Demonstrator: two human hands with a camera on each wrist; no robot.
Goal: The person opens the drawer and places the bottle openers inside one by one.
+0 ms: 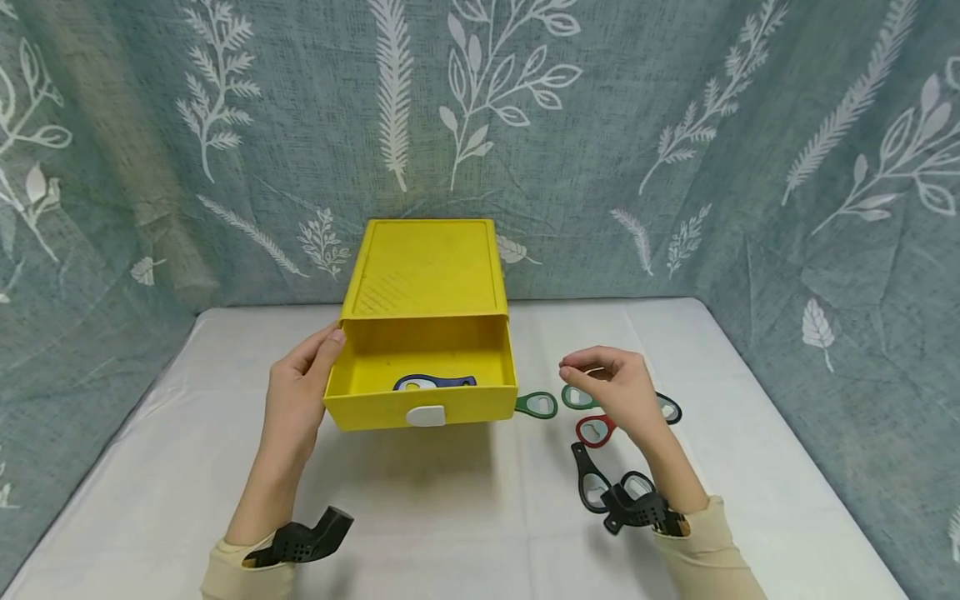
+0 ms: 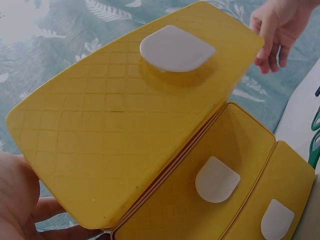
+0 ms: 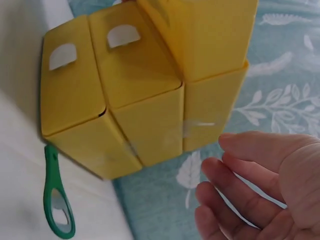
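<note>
A yellow drawer unit point(image 1: 427, 267) of three stacked drawers stands on the table. The top drawer point(image 1: 375, 408), with a white pull tab, is slid out toward me, and a blue bottle opener point(image 1: 435, 382) lies inside it. My left hand point(image 1: 296, 392) grips the unit's left side by the front edge, thumb near the top corner and the other fingers along the side in the left wrist view. To the right of the unit, my right hand point(image 1: 615, 387) hovers above the bottle openers, fingers loosely bent and holding nothing.
Right of the unit lie green bottle openers point(image 1: 537, 405), a red one point(image 1: 595, 430) and several black ones point(image 1: 590, 485), some partly hidden by my right hand and wrist camera. A patterned green curtain point(image 1: 562, 167) hangs behind the white-covered table point(image 1: 465, 533).
</note>
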